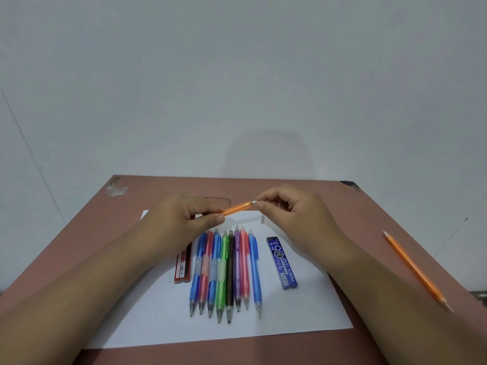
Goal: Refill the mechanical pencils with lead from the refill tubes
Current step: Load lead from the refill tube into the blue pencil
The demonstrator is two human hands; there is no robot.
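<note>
Brown table (369,206), white paper (303,312): left hand (181,217) grips orange mechanical pencil (237,207); right hand (292,209) pinches its eraser end.

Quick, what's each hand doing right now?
Left hand: grips the orange pencil by its barrel.
Right hand: fingertips pinch the white eraser tip at the pencil's end.
</note>
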